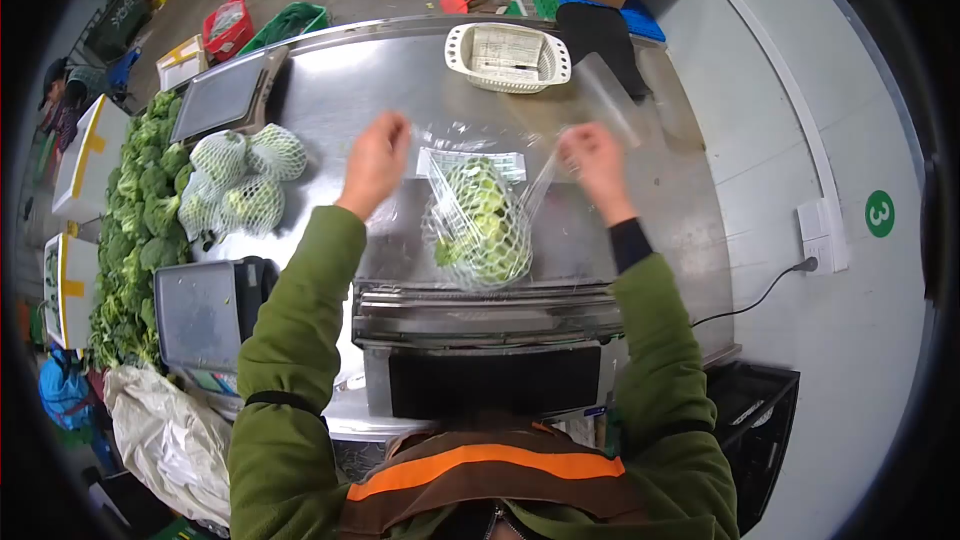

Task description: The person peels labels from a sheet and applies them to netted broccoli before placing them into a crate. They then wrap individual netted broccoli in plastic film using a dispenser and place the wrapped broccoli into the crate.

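A green vegetable in a white foam net [482,225] lies in the middle of the steel table, wrapped partly in clear plastic film [540,185]. Its exact kind is hard to make out through the net. A printed white label or sheet [507,166] shows at its far end. My left hand [377,165] is closed in a pinch at the film's far left, beside the vegetable. On the other side, my right hand [597,165] pinches the film, which stretches from its fingers down toward the net. Both hands are raised apart from the vegetable itself.
A film-wrapping machine [490,315] sits at the near edge. Several netted vegetables [250,180] lie left, beside piled broccoli [145,200] and two scales, one near [195,315], one far [220,98]. A white basket [508,80] holding paper stands at the back.
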A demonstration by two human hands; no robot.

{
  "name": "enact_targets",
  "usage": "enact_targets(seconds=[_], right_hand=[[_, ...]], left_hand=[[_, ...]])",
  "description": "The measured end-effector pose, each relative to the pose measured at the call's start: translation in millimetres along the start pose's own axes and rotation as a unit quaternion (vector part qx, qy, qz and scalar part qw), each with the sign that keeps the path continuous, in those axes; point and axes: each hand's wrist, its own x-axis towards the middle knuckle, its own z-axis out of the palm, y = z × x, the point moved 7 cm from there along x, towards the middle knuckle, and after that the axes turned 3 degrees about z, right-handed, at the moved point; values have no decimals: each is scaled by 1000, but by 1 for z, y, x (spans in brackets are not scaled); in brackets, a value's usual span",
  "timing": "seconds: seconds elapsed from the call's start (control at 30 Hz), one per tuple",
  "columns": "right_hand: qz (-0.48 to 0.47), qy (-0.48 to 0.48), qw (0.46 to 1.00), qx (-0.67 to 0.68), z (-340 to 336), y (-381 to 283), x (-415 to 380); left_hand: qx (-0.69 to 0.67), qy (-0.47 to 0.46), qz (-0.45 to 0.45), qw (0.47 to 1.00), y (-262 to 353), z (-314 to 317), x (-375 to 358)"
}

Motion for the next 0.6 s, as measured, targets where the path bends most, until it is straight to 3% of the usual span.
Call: enact_targets(seconds=[0.03,0.1,0.17,0.2,0.27,0.3,0.4,0.43,0.5,0.53,0.6], right_hand=[[-6,-31,993,-111,22,31,0],[-112,-110,955,-253,53,13,-36],[-310,-161,878,-328,65,-37,-69],[-301,-166,882,-323,65,-47,-76],[-234,-273,898,-254,68,-54,-93],[-233,-271,898,-257,69,-50,-94],[-134,-299,943,-64,65,-43,-98],[-138,-291,945,-63,54,-58,-105],[-21,-345,938,18,42,-67,-143],[-69,-310,948,6,35,-73,-163],[-3,-342,938,-50,23,-76,-203]], left_hand=[[133,-33,13,990,-19,28,-8],[96,-64,98,988,-14,49,-40],[92,-114,279,949,19,48,-68],[89,-124,272,950,27,40,-74],[-14,-270,273,923,52,44,-94],[-15,-269,276,922,56,45,-96],[-108,-202,252,940,66,31,-98],[-104,-204,260,938,81,22,-103],[-247,-264,63,930,97,16,-133],[-241,-291,28,925,103,14,-150],[-295,-316,-13,902,122,6,-183]])
